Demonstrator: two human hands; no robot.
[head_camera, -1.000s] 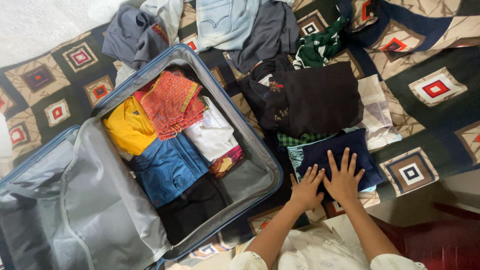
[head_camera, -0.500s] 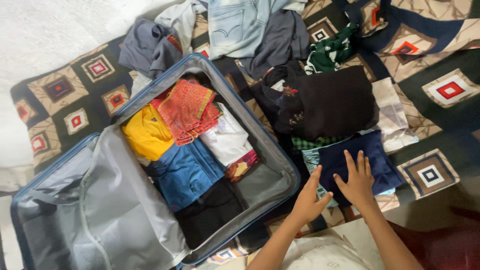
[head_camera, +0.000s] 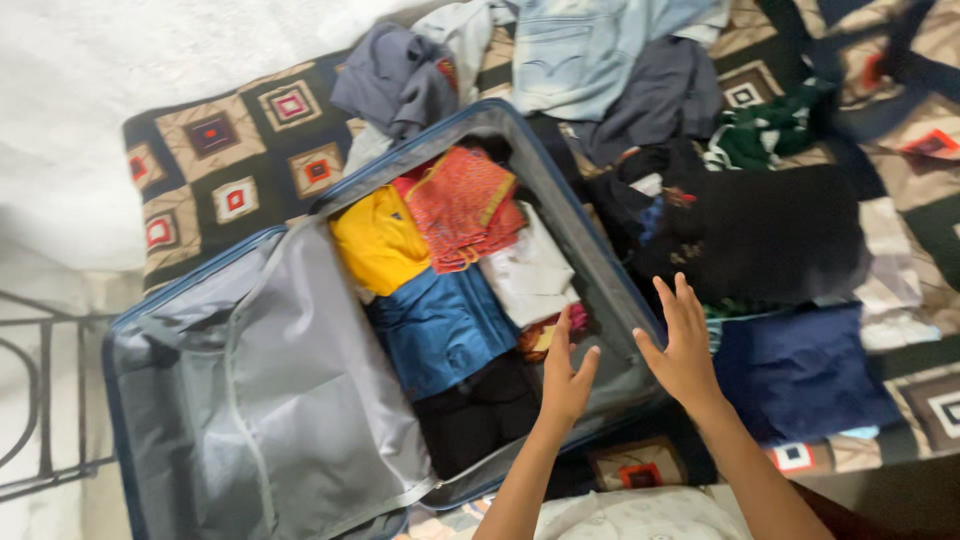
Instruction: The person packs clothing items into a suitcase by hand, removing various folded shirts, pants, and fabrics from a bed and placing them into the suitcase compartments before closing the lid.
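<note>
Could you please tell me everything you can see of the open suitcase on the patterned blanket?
The suitcase is a hard-looking blue shell lying open and flat on the patterned blanket. Its grey fabric-lined lid is folded out to the lower left, with a zip line across it. The main compartment holds folded clothes: a yellow garment, a red-orange patterned one, a white one, a blue one and a black one. The near-right corner shows bare grey lining. The left hand and right hand are open above that edge.
</note>
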